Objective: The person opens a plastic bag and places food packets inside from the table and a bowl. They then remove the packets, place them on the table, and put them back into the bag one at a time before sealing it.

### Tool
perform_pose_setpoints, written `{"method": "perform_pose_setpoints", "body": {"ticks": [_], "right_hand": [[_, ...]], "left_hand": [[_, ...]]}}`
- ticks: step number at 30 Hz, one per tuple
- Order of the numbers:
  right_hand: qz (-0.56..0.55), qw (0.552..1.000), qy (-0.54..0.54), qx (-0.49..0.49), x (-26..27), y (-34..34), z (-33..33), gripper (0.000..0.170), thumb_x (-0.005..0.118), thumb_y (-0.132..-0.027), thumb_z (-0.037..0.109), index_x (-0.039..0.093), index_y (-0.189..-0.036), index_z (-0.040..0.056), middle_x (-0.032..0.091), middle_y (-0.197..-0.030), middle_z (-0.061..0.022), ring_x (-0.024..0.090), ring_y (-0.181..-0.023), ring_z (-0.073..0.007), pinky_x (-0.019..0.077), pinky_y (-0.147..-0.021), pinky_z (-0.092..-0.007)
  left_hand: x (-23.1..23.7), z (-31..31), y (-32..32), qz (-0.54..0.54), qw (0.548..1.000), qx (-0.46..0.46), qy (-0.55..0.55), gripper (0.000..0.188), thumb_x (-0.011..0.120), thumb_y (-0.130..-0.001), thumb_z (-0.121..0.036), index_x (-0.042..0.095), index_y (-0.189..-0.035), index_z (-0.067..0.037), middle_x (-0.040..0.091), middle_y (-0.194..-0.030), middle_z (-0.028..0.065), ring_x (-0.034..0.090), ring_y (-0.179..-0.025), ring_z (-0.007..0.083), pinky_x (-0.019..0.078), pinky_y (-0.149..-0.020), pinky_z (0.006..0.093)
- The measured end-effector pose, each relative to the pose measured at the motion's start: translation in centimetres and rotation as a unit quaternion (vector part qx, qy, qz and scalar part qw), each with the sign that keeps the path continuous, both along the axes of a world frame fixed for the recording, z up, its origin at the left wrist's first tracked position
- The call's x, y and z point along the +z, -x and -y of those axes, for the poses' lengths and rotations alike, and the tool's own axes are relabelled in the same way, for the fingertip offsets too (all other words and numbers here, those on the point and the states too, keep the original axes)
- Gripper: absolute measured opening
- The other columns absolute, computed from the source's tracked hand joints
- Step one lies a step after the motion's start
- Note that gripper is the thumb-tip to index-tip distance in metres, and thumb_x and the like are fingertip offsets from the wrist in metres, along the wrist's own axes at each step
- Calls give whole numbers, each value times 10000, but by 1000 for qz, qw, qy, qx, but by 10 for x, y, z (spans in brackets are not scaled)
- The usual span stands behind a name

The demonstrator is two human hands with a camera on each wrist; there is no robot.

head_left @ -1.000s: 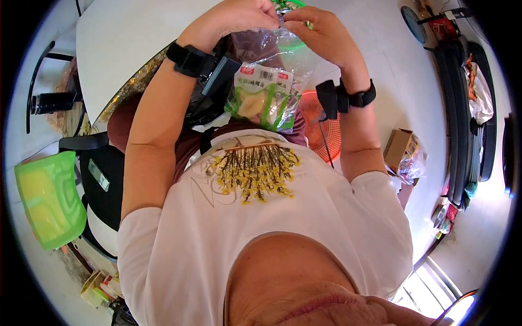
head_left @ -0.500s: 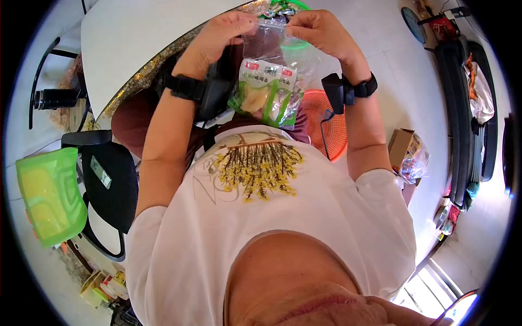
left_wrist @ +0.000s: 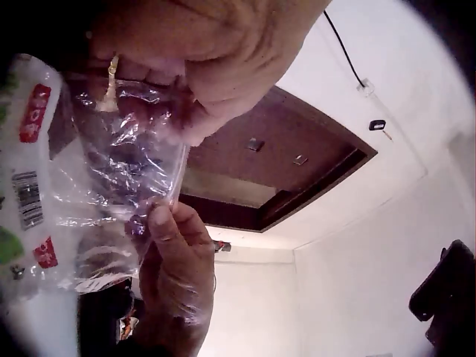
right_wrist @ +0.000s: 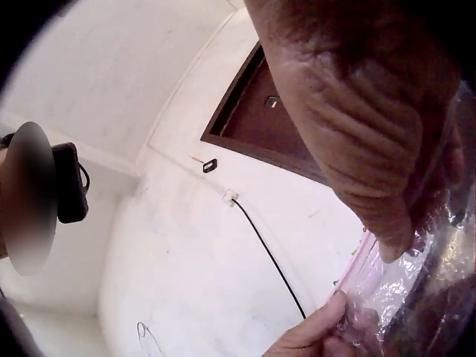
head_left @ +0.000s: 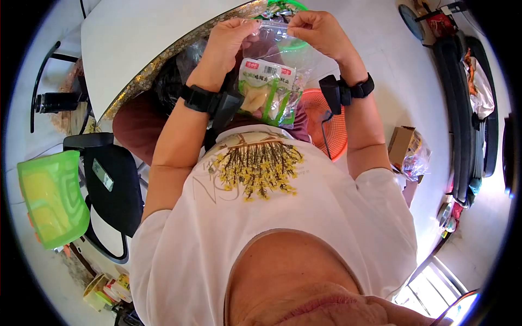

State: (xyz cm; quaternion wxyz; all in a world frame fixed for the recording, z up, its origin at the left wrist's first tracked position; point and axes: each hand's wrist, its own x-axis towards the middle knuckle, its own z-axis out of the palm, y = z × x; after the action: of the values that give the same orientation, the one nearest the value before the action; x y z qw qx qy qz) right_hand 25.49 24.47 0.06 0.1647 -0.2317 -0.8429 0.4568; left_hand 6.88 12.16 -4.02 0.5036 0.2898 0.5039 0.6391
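Note:
A clear plastic bag (head_left: 267,89) with red labels, a barcode and green print hangs over the lap, pale contents showing in its lower part. At its top edge my left hand (head_left: 224,44) pinches one side, fingers curled. The other side is pinched by my right hand (head_left: 322,35), and the strip between them looks straight. In the left wrist view my right hand (left_wrist: 178,275) has its thumb on the bag's edge, below my left hand (left_wrist: 230,56). The right wrist view shows my left hand (right_wrist: 316,331) low at the edge, my right hand (right_wrist: 357,119) above.
A white table (head_left: 141,43) with a patterned edge stands at the left front. An orange basket (head_left: 334,130) is on the floor right of the lap, a green-rimmed container (head_left: 296,4) beyond the hands. A cardboard box (head_left: 401,145) lies farther right, a black chair (head_left: 114,190) at the left.
The hands were close together at the bag's top; my left hand has drawn back and to the left. The top edge is now spread between them, and both hands sit slightly nearer the body.

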Motion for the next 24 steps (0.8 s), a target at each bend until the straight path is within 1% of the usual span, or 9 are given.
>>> {"method": "perform_pose_setpoints", "body": {"ticks": [1, 3, 6, 9, 12, 15, 18, 21, 24], "right_hand": [[-1, 1000, 7, 1, -1, -1, -1, 76, 632, -828, 82, 634, -845, 8, 572, -742, 34, 493, -685, -35, 418, -623, -191], [-5, 1000, 20, 2, -4, 0, -3, 89, 635, -828, 89, 639, -862, 7, 576, -740, 27, 501, -690, -41, 427, -632, -197], [-16, 999, -30, 11, 6, 7, 1, 125, 649, -821, 102, 646, -896, 2, 597, -765, 8, 532, -715, -62, 450, -665, -214], [-39, 995, -87, 23, 7, 22, 1, 240, 694, -763, 232, 654, -862, 18, 631, -716, -50, 554, -639, -102, 460, -590, -264], [-2, 997, -67, 47, 2, 33, -12, 241, 685, -774, 232, 661, -879, 16, 640, -736, -46, 556, -659, -100, 462, -612, -260], [-52, 996, -14, 72, -2, 32, -15, 226, 673, -783, 221, 666, -871, 13, 638, -735, -33, 556, -667, -98, 462, -631, -256], [-32, 998, -17, 56, 5, 26, -12, 209, 665, -788, 209, 669, -860, 13, 636, -734, -20, 554, -672, -92, 460, -641, -250], [-41, 997, -8, 58, -3, 21, -18, 201, 667, -784, 207, 671, -857, 20, 636, -731, -21, 555, -667, -91, 461, -633, -249], [-13, 999, 0, 33, 0, 14, -17, 198, 667, -780, 206, 671, -852, 22, 639, -732, -24, 559, -663, -93, 466, -629, -252]], "left_hand": [[2, 0, -3, 0, 1000, 14, 9, 142, 677, -810, -175, 663, -861, -43, 625, -726, 19, 546, -642, 76, 414, -582, 209], [-2, -3, -3, -7, 1000, 21, 4, 147, 678, -808, -170, 662, -863, -34, 621, -719, 22, 544, -639, 75, 412, -573, 205], [-1, -8, -8, -31, 998, 32, -47, 147, 677, -806, -155, 659, -862, -21, 614, -707, 23, 535, -627, 71, 408, -560, 198], [3, -12, -13, -60, 995, 35, -76, 136, 670, -805, -133, 654, -859, -9, 609, -697, 21, 529, -612, 69, 404, -549, 192], [9, -12, -14, -78, 994, 40, -69, 121, 660, -807, -115, 652, -856, -4, 606, -690, 19, 524, -597, 67, 400, -539, 187], [13, -11, -16, -87, 994, 47, -51, 113, 654, -811, -112, 652, -856, -8, 605, -688, 17, 523, -595, 64, 396, -533, 183], [17, -8, -19, -89, 994, 44, -49, 109, 650, -815, -116, 653, -857, -15, 606, -689, 14, 526, -597, 61, 397, -530, 183], [19, -7, -20, -82, 995, 44, -46, 106, 649, -819, -118, 654, -857, -19, 608, -691, 12, 535, -602, 65, 404, -528, 186], [20, -8, -21, -78, 995, 53, -31, 109, 650, -822, -121, 656, -860, -19, 611, -693, 14, 545, -606, 70, 413, -532, 188]]}}
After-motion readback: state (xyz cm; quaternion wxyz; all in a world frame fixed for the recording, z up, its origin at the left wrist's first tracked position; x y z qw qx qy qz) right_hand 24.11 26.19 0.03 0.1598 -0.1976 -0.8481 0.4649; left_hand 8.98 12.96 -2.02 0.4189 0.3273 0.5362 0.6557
